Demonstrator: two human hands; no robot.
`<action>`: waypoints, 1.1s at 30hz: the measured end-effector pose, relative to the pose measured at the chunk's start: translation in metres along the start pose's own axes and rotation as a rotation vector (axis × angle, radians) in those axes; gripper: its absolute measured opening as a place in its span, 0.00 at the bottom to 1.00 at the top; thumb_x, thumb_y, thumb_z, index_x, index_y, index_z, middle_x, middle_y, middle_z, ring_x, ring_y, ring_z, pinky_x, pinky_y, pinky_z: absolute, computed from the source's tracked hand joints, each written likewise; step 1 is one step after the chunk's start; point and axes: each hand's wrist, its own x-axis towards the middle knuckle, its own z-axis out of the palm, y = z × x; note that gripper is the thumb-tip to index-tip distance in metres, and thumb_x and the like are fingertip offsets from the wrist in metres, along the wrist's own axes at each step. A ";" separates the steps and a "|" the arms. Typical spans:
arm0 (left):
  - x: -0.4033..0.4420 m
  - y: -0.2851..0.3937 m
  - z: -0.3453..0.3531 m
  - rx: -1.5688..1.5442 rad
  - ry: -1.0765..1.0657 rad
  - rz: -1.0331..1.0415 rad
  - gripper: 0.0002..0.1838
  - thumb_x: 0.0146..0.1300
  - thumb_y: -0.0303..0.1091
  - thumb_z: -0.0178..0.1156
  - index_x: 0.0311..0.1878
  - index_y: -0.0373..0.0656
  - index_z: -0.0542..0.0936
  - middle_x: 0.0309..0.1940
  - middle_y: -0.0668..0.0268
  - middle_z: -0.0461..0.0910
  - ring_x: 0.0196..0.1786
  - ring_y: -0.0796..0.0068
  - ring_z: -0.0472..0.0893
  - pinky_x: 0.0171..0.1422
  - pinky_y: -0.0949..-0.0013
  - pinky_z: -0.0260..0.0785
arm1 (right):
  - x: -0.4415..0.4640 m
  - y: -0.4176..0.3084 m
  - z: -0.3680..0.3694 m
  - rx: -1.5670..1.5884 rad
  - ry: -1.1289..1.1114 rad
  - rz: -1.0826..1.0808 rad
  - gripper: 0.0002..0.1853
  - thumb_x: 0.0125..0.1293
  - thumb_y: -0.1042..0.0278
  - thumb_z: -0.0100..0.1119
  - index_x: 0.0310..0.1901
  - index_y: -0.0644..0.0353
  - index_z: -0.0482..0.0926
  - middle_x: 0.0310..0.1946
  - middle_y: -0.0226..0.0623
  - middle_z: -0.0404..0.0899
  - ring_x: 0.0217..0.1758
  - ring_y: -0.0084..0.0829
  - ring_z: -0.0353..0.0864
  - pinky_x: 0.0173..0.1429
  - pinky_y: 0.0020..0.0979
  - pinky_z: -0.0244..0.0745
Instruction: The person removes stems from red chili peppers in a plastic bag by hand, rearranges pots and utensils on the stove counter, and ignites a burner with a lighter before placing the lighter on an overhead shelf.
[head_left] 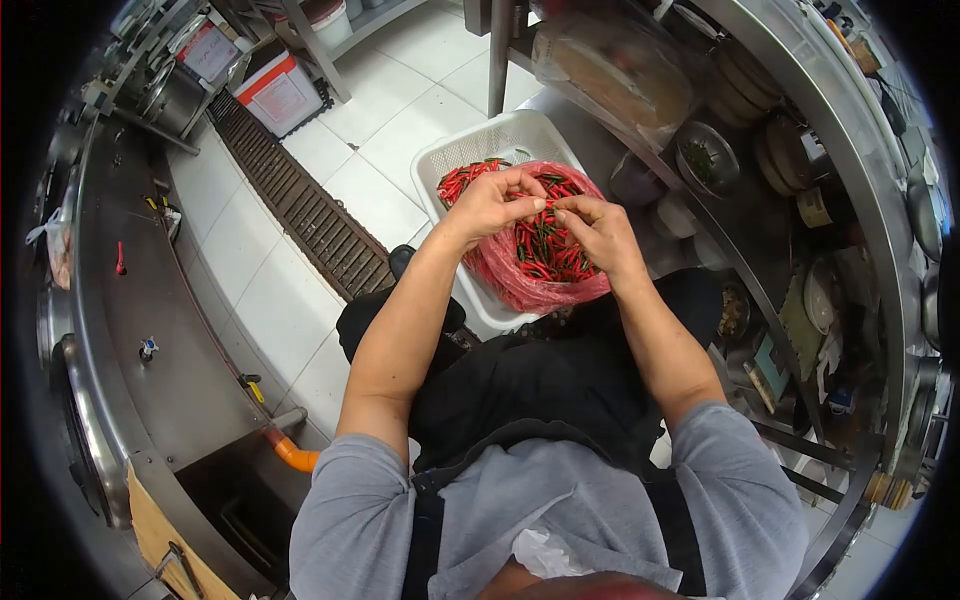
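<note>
My left hand (492, 207) and my right hand (603, 234) meet above an open red plastic bag (590, 292) full of small red and green chili peppers (545, 255). Thumb and fingers of each hand are pinched, with the fingertips almost touching around what looks like one small chili pepper, mostly hidden. The bag stands inside a white plastic basket (432, 160) set low between my knees. Loose red chili peppers (468, 178) lie in the basket to the left of the bag, beside my left wrist.
A metal drain grate (290, 190) runs across the white tiled floor on the left, with a steel counter (165, 330) beyond it. Steel shelving (745, 235) on the right holds a metal bowl (706, 158) and other kitchenware. A red-and-white box (278, 95) stands at the far left.
</note>
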 end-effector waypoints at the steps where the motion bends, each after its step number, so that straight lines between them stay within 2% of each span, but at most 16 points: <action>1: -0.001 0.001 -0.001 -0.059 -0.022 -0.040 0.08 0.62 0.29 0.65 0.43 0.40 0.79 0.33 0.69 0.80 0.34 0.82 0.78 0.38 0.79 0.69 | -0.002 -0.001 0.000 0.027 -0.001 0.007 0.09 0.64 0.69 0.62 0.42 0.64 0.83 0.28 0.38 0.83 0.25 0.25 0.80 0.33 0.28 0.74; 2: -0.001 0.003 -0.002 -0.059 -0.034 -0.035 0.08 0.62 0.29 0.65 0.43 0.40 0.79 0.33 0.69 0.80 0.34 0.82 0.78 0.38 0.79 0.69 | -0.004 -0.003 -0.001 0.021 0.010 0.007 0.09 0.64 0.69 0.62 0.42 0.64 0.83 0.28 0.38 0.83 0.25 0.25 0.80 0.33 0.28 0.74; 4: -0.003 0.008 -0.007 -0.308 -0.154 -0.072 0.08 0.62 0.30 0.66 0.43 0.41 0.79 0.31 0.69 0.80 0.33 0.83 0.78 0.32 0.81 0.66 | -0.008 -0.011 -0.002 -0.043 0.021 -0.222 0.09 0.63 0.70 0.63 0.42 0.62 0.84 0.31 0.41 0.84 0.30 0.31 0.83 0.37 0.30 0.75; 5: -0.004 0.008 -0.008 -0.354 -0.171 -0.093 0.09 0.62 0.29 0.65 0.43 0.40 0.78 0.30 0.68 0.79 0.32 0.82 0.78 0.30 0.81 0.64 | -0.012 -0.019 -0.005 -0.083 0.005 -0.279 0.08 0.62 0.72 0.63 0.42 0.61 0.84 0.34 0.42 0.84 0.35 0.38 0.83 0.41 0.33 0.76; 8: -0.004 0.005 -0.007 -0.441 -0.250 -0.137 0.07 0.62 0.28 0.65 0.42 0.40 0.78 0.30 0.68 0.80 0.31 0.81 0.79 0.29 0.81 0.65 | -0.017 -0.026 -0.011 -0.148 -0.036 -0.465 0.06 0.61 0.75 0.62 0.40 0.62 0.83 0.33 0.42 0.83 0.37 0.41 0.84 0.41 0.34 0.76; 10: -0.002 0.004 -0.006 -0.449 -0.285 -0.153 0.06 0.61 0.27 0.65 0.41 0.40 0.79 0.29 0.67 0.80 0.30 0.80 0.80 0.29 0.81 0.67 | -0.023 -0.027 -0.017 -0.163 -0.048 -0.459 0.08 0.58 0.78 0.62 0.40 0.62 0.83 0.33 0.42 0.82 0.37 0.43 0.83 0.42 0.36 0.77; 12: -0.003 0.005 -0.005 -0.354 -0.374 -0.193 0.06 0.61 0.28 0.65 0.39 0.40 0.79 0.29 0.67 0.81 0.30 0.80 0.80 0.29 0.81 0.68 | -0.030 -0.026 -0.024 -0.242 -0.099 -0.614 0.10 0.55 0.80 0.63 0.40 0.64 0.82 0.33 0.42 0.83 0.36 0.40 0.84 0.40 0.35 0.78; 16: -0.006 0.013 0.009 -0.237 -0.522 -0.266 0.06 0.61 0.28 0.65 0.40 0.38 0.80 0.29 0.66 0.82 0.30 0.81 0.81 0.30 0.81 0.69 | -0.049 -0.033 -0.040 -0.272 -0.215 -0.672 0.13 0.51 0.82 0.61 0.39 0.62 0.82 0.33 0.41 0.83 0.37 0.41 0.84 0.41 0.36 0.79; 20: -0.008 0.007 0.022 -0.134 -0.684 -0.414 0.06 0.61 0.28 0.65 0.39 0.37 0.81 0.28 0.67 0.82 0.28 0.83 0.79 0.30 0.80 0.70 | -0.066 -0.018 -0.043 -0.372 -0.406 -0.780 0.18 0.44 0.78 0.59 0.42 0.57 0.79 0.32 0.37 0.78 0.37 0.41 0.81 0.38 0.39 0.76; 22: -0.009 0.003 0.031 -0.160 -0.675 -0.441 0.06 0.61 0.28 0.65 0.39 0.36 0.81 0.26 0.68 0.82 0.26 0.85 0.78 0.30 0.80 0.69 | -0.080 -0.012 -0.034 -0.442 -0.574 -0.845 0.15 0.51 0.74 0.57 0.43 0.55 0.79 0.30 0.35 0.78 0.37 0.38 0.81 0.37 0.38 0.77; 24: -0.012 0.004 0.035 0.079 -0.709 -0.490 0.06 0.62 0.29 0.65 0.38 0.37 0.80 0.27 0.67 0.82 0.27 0.84 0.79 0.30 0.81 0.69 | -0.094 0.001 -0.023 -0.463 -0.659 -0.840 0.13 0.52 0.72 0.57 0.42 0.54 0.79 0.31 0.35 0.79 0.37 0.38 0.82 0.37 0.38 0.77; 25: -0.013 0.009 0.036 0.283 -0.609 -0.481 0.05 0.61 0.30 0.65 0.38 0.39 0.81 0.28 0.68 0.82 0.28 0.83 0.79 0.31 0.79 0.69 | -0.092 0.007 -0.022 -0.419 -0.613 -0.770 0.13 0.52 0.72 0.58 0.42 0.55 0.80 0.32 0.35 0.80 0.38 0.38 0.82 0.39 0.38 0.78; 26: -0.014 0.010 0.031 0.287 -0.593 -0.492 0.05 0.61 0.30 0.65 0.38 0.39 0.81 0.28 0.68 0.82 0.28 0.83 0.79 0.31 0.79 0.69 | -0.090 0.014 -0.025 -0.373 -0.569 -0.698 0.13 0.52 0.72 0.59 0.42 0.55 0.80 0.33 0.35 0.81 0.38 0.38 0.83 0.40 0.37 0.78; 28: -0.009 0.009 0.016 0.376 -0.206 -0.212 0.04 0.60 0.28 0.64 0.37 0.41 0.81 0.31 0.69 0.83 0.31 0.81 0.79 0.34 0.77 0.71 | -0.082 0.023 -0.036 -0.313 -0.215 -0.631 0.10 0.53 0.74 0.63 0.38 0.57 0.83 0.38 0.36 0.84 0.42 0.38 0.85 0.46 0.35 0.80; 30: 0.008 0.014 -0.009 0.605 0.106 -0.068 0.05 0.59 0.26 0.63 0.39 0.41 0.80 0.34 0.68 0.84 0.36 0.80 0.79 0.37 0.75 0.72 | -0.068 0.017 -0.070 -0.301 0.080 -0.510 0.07 0.58 0.74 0.64 0.39 0.59 0.84 0.34 0.39 0.84 0.38 0.37 0.85 0.44 0.34 0.80; 33: 0.037 0.036 -0.032 0.576 0.335 0.010 0.09 0.58 0.24 0.63 0.43 0.40 0.81 0.39 0.65 0.84 0.40 0.77 0.81 0.41 0.72 0.74 | -0.037 0.003 -0.129 -0.217 0.528 -0.447 0.06 0.60 0.74 0.63 0.38 0.64 0.84 0.32 0.43 0.84 0.35 0.33 0.84 0.41 0.30 0.78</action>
